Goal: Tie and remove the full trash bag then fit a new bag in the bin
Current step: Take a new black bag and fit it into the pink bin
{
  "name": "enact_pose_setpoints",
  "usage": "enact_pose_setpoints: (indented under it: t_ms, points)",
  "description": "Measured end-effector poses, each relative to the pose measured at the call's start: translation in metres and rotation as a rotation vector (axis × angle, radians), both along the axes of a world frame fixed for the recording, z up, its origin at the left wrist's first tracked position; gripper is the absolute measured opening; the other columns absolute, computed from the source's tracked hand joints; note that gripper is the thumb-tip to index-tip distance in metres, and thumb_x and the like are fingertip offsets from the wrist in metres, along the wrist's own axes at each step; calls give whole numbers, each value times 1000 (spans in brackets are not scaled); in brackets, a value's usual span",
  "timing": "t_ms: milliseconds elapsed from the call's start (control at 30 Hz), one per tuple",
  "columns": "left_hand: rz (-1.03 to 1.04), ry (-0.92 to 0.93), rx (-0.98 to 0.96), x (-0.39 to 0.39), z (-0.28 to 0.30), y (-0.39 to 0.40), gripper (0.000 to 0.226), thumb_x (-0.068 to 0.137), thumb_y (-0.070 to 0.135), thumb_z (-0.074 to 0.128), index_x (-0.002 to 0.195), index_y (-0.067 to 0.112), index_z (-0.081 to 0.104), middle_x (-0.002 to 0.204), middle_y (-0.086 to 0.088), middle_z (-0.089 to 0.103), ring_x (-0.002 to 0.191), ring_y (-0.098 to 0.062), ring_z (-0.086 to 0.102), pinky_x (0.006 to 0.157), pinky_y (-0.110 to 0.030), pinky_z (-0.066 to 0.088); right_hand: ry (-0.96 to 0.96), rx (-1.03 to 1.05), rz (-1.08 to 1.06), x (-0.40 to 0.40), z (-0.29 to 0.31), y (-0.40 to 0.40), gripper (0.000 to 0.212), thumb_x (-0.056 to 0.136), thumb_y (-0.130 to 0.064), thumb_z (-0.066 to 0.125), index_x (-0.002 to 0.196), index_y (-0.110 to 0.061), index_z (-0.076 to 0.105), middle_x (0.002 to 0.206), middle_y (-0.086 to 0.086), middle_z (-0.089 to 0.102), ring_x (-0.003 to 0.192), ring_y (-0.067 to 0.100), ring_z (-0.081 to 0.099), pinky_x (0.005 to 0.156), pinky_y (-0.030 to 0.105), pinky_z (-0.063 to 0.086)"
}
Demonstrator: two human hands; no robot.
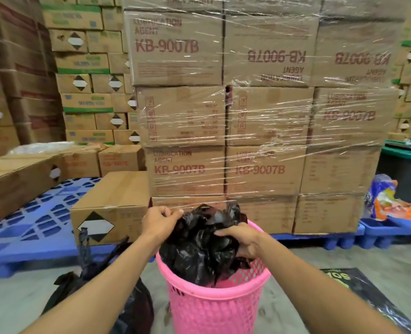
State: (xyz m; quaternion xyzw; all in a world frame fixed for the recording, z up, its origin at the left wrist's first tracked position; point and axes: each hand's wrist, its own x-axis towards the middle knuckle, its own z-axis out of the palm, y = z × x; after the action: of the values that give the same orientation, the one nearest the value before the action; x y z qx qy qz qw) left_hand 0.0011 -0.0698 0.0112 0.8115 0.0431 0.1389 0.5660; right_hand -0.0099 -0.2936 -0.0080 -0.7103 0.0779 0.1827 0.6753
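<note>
A pink perforated plastic bin (pixel 214 307) stands on the floor in front of me. A crumpled black trash bag (pixel 199 249) fills its mouth and rises above the rim. My left hand (pixel 160 221) pinches the bag's upper left edge. My right hand (pixel 243 238) grips the bag on the right, just inside the rim. On the floor to the left of the bin lies another black bag (pixel 98 283), tied at the top and partly hidden by my left forearm.
A shrink-wrapped stack of cardboard boxes (pixel 267 116) on a blue pallet (pixel 31 227) rises right behind the bin. A loose box (pixel 110 208) sits on the pallet at left. A flat black pack (pixel 358 292) lies on the floor at right, colourful bags (pixel 390 201) beyond it.
</note>
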Motion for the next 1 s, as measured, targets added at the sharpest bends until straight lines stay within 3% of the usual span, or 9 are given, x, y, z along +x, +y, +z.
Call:
enact_pose_setpoints:
  t_ms: [100,200,300,400,533,633,767,867,1000]
  points:
    - [-71,20,29,9,-6,-3,41,66,7,74,57,20,35,55,3,44,62,-19,42,61,-31,35,-55,84,66,7,10,-34,61,67,-35,82,118,-5,66,111,16,72,100,28,70,89,47,53]
    - [-246,30,124,8,-9,-4,39,64,-13,65,69,20,44,66,0,49,62,-17,43,60,-29,38,-38,65,-28,10,14,-56,68,77,-72,55,117,-19,66,118,10,69,114,25,62,87,37,52]
    - [-308,-48,353,9,-10,0,41,62,-15,56,72,25,50,68,5,49,67,-16,46,58,-25,36,-254,-196,-357,20,8,-57,33,91,-40,58,92,-9,69,111,18,70,86,24,64,72,30,50]
    - [-218,-123,471,10,-12,3,41,61,-15,47,75,23,51,78,4,51,82,-22,52,62,-25,35,-424,-564,-332,18,2,-56,5,80,-7,69,76,-10,66,88,12,71,83,22,64,76,36,54]
    - [-4,-110,667,1,-34,-6,39,74,-8,49,100,21,51,106,-5,51,102,-30,52,78,-40,46,-456,-724,-342,-5,-8,-59,50,76,10,51,114,-20,37,86,8,57,77,25,54,62,28,41]
    - [104,-82,343,5,-35,-11,29,84,-7,47,103,13,55,111,-11,52,100,-30,54,85,-35,42,-509,-426,-370,-5,-14,-59,62,74,19,38,114,-28,47,79,4,54,68,21,52,55,24,43]
    - [333,106,-251,22,-23,-2,19,84,3,57,95,16,63,112,-11,67,104,-32,63,95,-40,52,-319,-260,-436,7,-8,-53,4,69,-15,54,67,-17,51,68,7,48,71,21,45,67,28,35]
    - [385,189,-385,23,-21,3,14,81,3,62,85,17,62,112,-17,67,94,-38,68,77,-48,61,-306,-368,-458,3,-7,-58,34,66,-32,76,67,-19,44,62,4,47,62,20,45,59,28,35]
    - [231,266,-377,23,-26,6,24,90,10,55,112,1,59,122,-16,58,96,-42,66,50,-47,61,-389,-783,-502,-5,-9,-71,27,80,-11,65,66,-19,43,67,1,55,75,25,54,66,31,39]
